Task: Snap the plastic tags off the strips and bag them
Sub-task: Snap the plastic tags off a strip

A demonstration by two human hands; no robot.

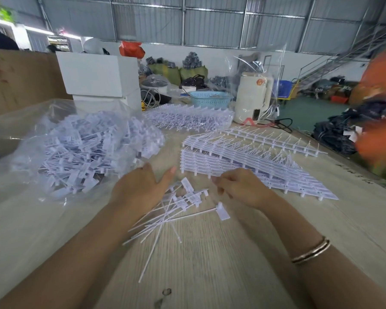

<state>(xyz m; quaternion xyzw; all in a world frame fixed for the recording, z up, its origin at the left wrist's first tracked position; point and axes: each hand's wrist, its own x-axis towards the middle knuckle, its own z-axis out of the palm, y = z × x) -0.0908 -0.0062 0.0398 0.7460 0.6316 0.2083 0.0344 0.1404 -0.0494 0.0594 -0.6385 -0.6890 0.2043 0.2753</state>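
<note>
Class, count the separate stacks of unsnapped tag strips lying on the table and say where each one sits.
2. One stack of strips lies just beyond the right hand; a second stack sits farther back, before the blue basket. Others may be hidden.

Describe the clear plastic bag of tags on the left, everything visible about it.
The clear plastic bag lies slumped on the table's left side, its thin, glossy, wrinkled film open toward the person. It is heaped with loose white tags, each a flat tab on a thin stem. The left hand rests open at its near edge.
</note>
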